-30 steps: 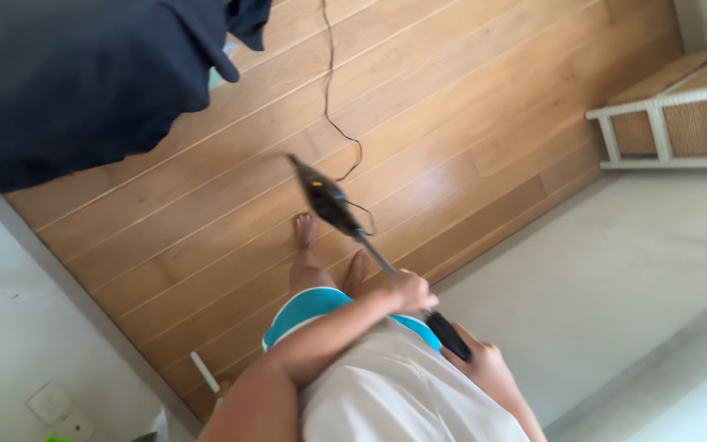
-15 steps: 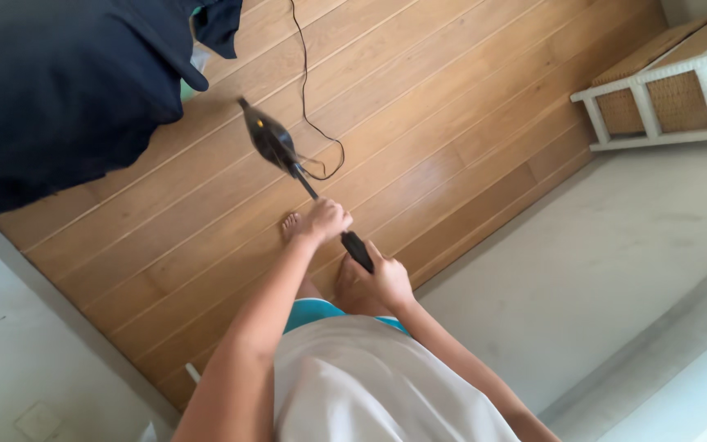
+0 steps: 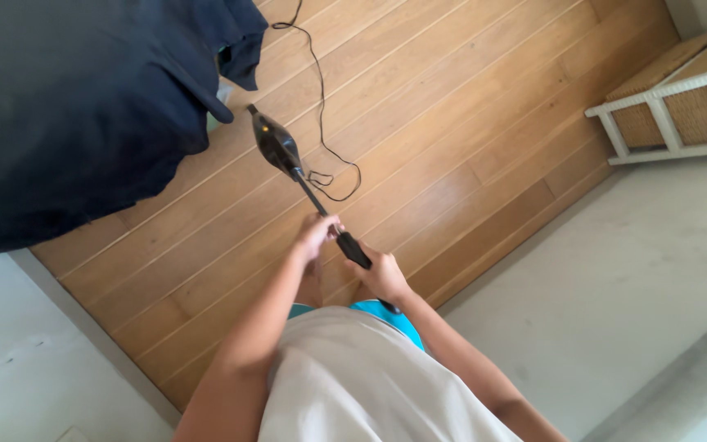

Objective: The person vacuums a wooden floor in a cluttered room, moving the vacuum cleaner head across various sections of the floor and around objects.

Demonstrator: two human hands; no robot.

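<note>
Wooden floor: both the left hand and right hand grip the black vacuum wand; trailing cord risks snagging the head.

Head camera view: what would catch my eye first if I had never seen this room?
First, the black stick vacuum at centre, gripped by the left hand and right hand and angled across the wooden floor. Its thin black cord snakes beside it. A big dark navy cloth fills the upper left corner.
</note>
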